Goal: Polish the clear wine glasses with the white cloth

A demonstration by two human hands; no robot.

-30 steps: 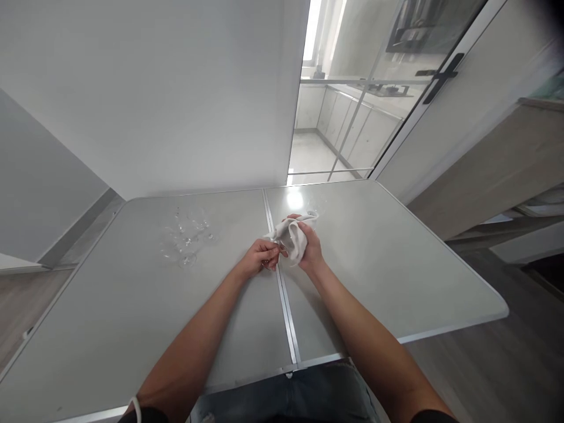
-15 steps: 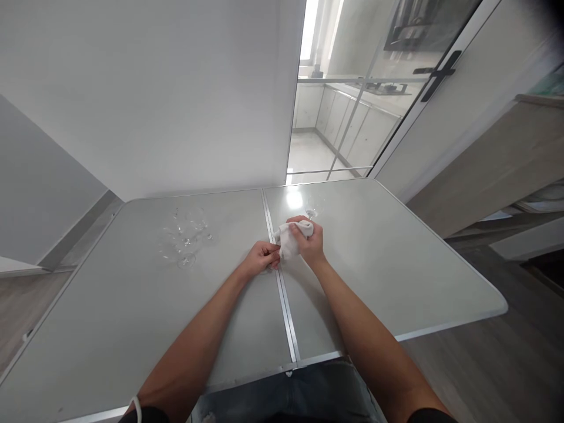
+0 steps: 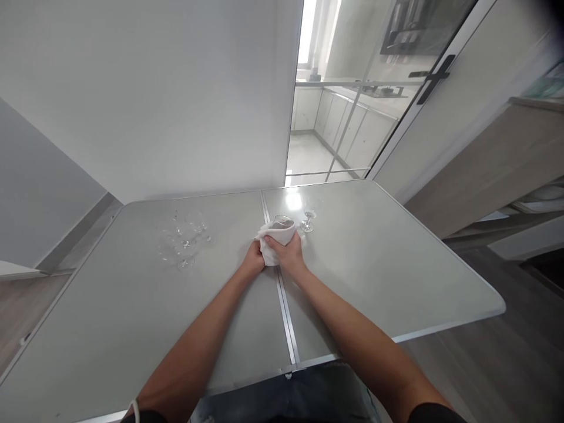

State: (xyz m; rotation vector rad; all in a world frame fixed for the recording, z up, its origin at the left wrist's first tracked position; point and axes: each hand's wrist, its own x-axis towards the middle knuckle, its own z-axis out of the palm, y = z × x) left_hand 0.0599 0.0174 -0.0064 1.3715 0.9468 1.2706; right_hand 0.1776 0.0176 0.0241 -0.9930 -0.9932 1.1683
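Observation:
In front of me a clear wine glass [image 3: 284,221] shows its rim above a white cloth [image 3: 271,251] wrapped round its bowl. My right hand [image 3: 289,254] is closed round the cloth and the bowl inside it, thumb on the near side. Low on the left, my left hand [image 3: 254,257] grips the glass; the cloth hides its fingertips and the stem. Just beyond my right hand another stemmed glass [image 3: 307,222] stands upright.
A cluster of several clear glasses [image 3: 185,242] stands on the left half of the pale folding table [image 3: 374,270]. A metal seam [image 3: 286,317] divides the tabletop. Beyond the far edge are a white wall [image 3: 176,106] and a glazed door [image 3: 343,123].
My right hand has moved left and lower with the cloth, which now wraps the bowl. The glass's rim has come into view, and the standing glass behind is less covered.

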